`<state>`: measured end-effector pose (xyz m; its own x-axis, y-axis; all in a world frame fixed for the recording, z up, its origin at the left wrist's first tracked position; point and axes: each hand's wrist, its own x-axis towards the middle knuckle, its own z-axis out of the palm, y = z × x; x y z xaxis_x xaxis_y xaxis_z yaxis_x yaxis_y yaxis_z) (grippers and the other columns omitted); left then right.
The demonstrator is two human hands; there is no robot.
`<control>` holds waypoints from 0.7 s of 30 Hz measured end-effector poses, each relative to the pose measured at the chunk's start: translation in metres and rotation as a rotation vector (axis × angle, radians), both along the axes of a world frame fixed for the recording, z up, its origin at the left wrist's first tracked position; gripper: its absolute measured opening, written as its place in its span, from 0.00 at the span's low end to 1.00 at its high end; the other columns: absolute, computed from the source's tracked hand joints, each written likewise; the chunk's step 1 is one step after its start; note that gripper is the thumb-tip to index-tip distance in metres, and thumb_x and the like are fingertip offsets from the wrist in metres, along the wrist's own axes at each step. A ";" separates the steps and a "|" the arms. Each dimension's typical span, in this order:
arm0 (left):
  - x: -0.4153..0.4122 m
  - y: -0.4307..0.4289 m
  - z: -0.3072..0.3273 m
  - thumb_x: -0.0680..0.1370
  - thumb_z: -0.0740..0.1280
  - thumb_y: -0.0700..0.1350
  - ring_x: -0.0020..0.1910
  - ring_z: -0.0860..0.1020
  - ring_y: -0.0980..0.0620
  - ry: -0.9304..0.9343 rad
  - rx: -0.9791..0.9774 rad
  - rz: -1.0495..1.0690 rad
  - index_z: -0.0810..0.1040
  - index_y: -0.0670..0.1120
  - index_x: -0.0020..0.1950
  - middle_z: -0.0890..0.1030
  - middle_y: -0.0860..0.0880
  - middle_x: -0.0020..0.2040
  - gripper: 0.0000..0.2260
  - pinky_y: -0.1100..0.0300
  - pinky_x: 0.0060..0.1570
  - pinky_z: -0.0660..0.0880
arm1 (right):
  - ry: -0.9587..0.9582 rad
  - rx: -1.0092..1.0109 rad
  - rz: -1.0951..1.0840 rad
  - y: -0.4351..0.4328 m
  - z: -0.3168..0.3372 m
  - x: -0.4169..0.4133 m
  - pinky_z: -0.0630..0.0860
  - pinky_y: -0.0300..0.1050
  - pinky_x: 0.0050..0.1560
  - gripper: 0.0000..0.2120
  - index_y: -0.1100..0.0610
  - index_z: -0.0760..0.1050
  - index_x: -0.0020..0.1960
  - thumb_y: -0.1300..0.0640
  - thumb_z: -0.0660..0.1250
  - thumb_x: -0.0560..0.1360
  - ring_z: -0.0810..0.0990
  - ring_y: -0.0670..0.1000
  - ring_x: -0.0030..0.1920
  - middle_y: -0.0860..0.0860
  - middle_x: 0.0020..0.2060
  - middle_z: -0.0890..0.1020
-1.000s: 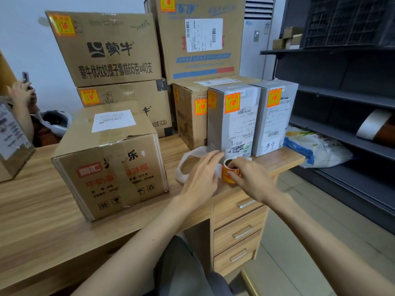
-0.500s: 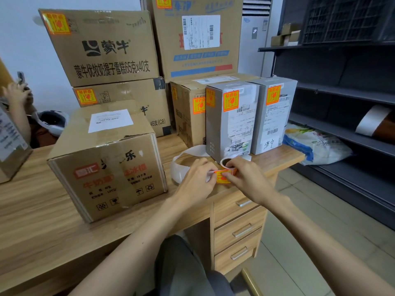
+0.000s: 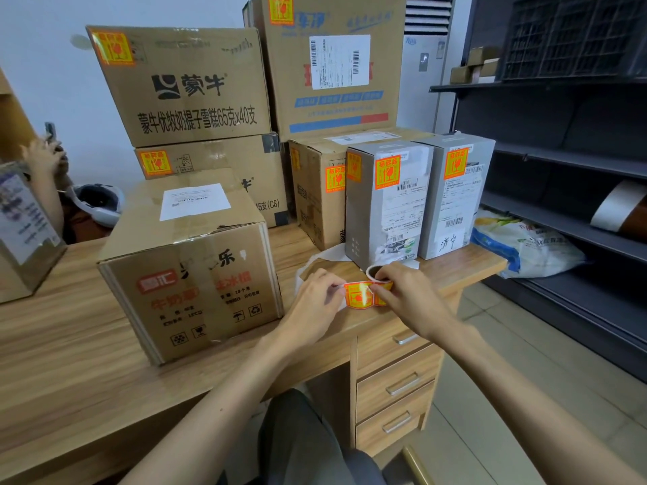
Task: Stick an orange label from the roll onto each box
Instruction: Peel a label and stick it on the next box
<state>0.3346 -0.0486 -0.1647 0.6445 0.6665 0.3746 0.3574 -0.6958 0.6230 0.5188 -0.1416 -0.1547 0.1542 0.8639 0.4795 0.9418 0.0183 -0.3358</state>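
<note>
Peeling is in hand: the left hand (image 3: 315, 302) pinches the free orange label (image 3: 357, 295), and the right hand (image 3: 411, 297) grips the roll (image 3: 377, 273) near the tabletop (image 3: 70, 344) edge. The label seems only partly lifted. Next it needs freeing, then pressing onto the front box (image 3: 196, 285), which shows no orange label.

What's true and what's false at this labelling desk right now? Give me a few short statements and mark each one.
1. The left hand pinches the left edge of the orange label. True.
2. The right hand hangs open, holding nothing. False: it grips the label roll.
3. The left grey box and the right grey box are both already labelled in orange. True.
4. The nearest cardboard box shows orange labelling on its front. False: none shows on its front or top, only a white sheet on top.
</note>
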 end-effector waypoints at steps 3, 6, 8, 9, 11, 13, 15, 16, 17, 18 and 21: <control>-0.002 0.000 -0.004 0.83 0.64 0.43 0.52 0.75 0.57 -0.047 -0.043 0.027 0.80 0.47 0.56 0.77 0.52 0.52 0.06 0.66 0.49 0.69 | -0.005 0.020 -0.001 0.000 -0.002 -0.002 0.74 0.52 0.41 0.09 0.57 0.77 0.52 0.50 0.68 0.79 0.78 0.54 0.43 0.50 0.45 0.77; -0.004 0.000 -0.004 0.83 0.65 0.43 0.54 0.76 0.56 -0.068 -0.113 0.017 0.80 0.46 0.57 0.79 0.51 0.53 0.06 0.64 0.52 0.74 | -0.007 0.039 -0.002 0.000 -0.005 -0.003 0.74 0.53 0.40 0.09 0.57 0.77 0.52 0.51 0.69 0.78 0.79 0.56 0.43 0.51 0.46 0.77; -0.005 0.000 -0.002 0.83 0.65 0.43 0.53 0.77 0.56 -0.077 -0.123 0.000 0.81 0.46 0.55 0.79 0.51 0.52 0.05 0.62 0.54 0.74 | -0.011 0.064 -0.025 -0.001 -0.007 -0.005 0.76 0.54 0.40 0.10 0.57 0.75 0.54 0.51 0.69 0.78 0.79 0.56 0.42 0.51 0.50 0.74; -0.005 0.000 -0.001 0.83 0.65 0.42 0.53 0.77 0.56 -0.079 -0.125 -0.007 0.81 0.46 0.55 0.79 0.51 0.52 0.05 0.61 0.54 0.74 | -0.026 0.082 -0.046 -0.002 -0.008 -0.007 0.76 0.54 0.38 0.10 0.56 0.73 0.54 0.51 0.68 0.78 0.79 0.56 0.41 0.51 0.52 0.72; -0.006 0.000 0.001 0.83 0.65 0.43 0.53 0.77 0.55 -0.073 -0.130 -0.013 0.81 0.46 0.55 0.79 0.51 0.52 0.06 0.61 0.54 0.75 | -0.086 0.131 -0.089 -0.004 -0.009 -0.013 0.75 0.53 0.31 0.10 0.55 0.70 0.53 0.52 0.68 0.78 0.77 0.56 0.37 0.51 0.52 0.70; -0.007 0.000 0.003 0.83 0.65 0.43 0.53 0.77 0.55 -0.064 -0.137 -0.024 0.82 0.46 0.55 0.79 0.50 0.52 0.06 0.60 0.54 0.75 | -0.148 0.165 -0.090 -0.009 -0.009 -0.022 0.72 0.51 0.26 0.08 0.54 0.68 0.50 0.54 0.67 0.78 0.74 0.56 0.33 0.51 0.48 0.69; -0.007 -0.001 0.007 0.83 0.66 0.44 0.53 0.77 0.55 -0.053 -0.135 -0.037 0.82 0.46 0.54 0.79 0.50 0.52 0.06 0.60 0.54 0.75 | -0.160 0.146 -0.048 -0.012 -0.010 -0.031 0.71 0.50 0.26 0.07 0.55 0.69 0.48 0.53 0.67 0.78 0.74 0.56 0.33 0.50 0.46 0.70; -0.008 -0.001 0.008 0.83 0.66 0.44 0.53 0.77 0.55 -0.049 -0.137 -0.043 0.83 0.47 0.54 0.79 0.50 0.51 0.06 0.60 0.54 0.75 | -0.142 0.130 -0.022 -0.012 -0.012 -0.034 0.71 0.51 0.28 0.07 0.55 0.70 0.48 0.53 0.66 0.78 0.75 0.56 0.34 0.49 0.46 0.71; -0.008 0.000 0.010 0.83 0.66 0.44 0.52 0.77 0.55 -0.045 -0.145 -0.049 0.83 0.48 0.53 0.79 0.51 0.51 0.06 0.59 0.55 0.75 | -0.117 0.121 0.003 -0.012 -0.013 -0.037 0.72 0.52 0.29 0.08 0.55 0.71 0.47 0.51 0.66 0.78 0.75 0.56 0.35 0.49 0.46 0.71; -0.009 -0.001 0.012 0.82 0.67 0.44 0.52 0.78 0.55 -0.040 -0.155 -0.055 0.83 0.49 0.52 0.79 0.52 0.51 0.05 0.58 0.56 0.75 | -0.093 0.120 0.020 -0.011 -0.015 -0.039 0.72 0.52 0.30 0.08 0.54 0.71 0.47 0.50 0.66 0.78 0.76 0.55 0.36 0.48 0.46 0.71; -0.012 -0.002 0.017 0.82 0.66 0.45 0.53 0.78 0.56 -0.008 -0.169 -0.079 0.83 0.51 0.53 0.79 0.54 0.51 0.06 0.56 0.58 0.76 | -0.060 0.121 0.028 -0.008 -0.017 -0.041 0.71 0.52 0.32 0.10 0.54 0.73 0.47 0.47 0.65 0.79 0.76 0.52 0.38 0.47 0.45 0.72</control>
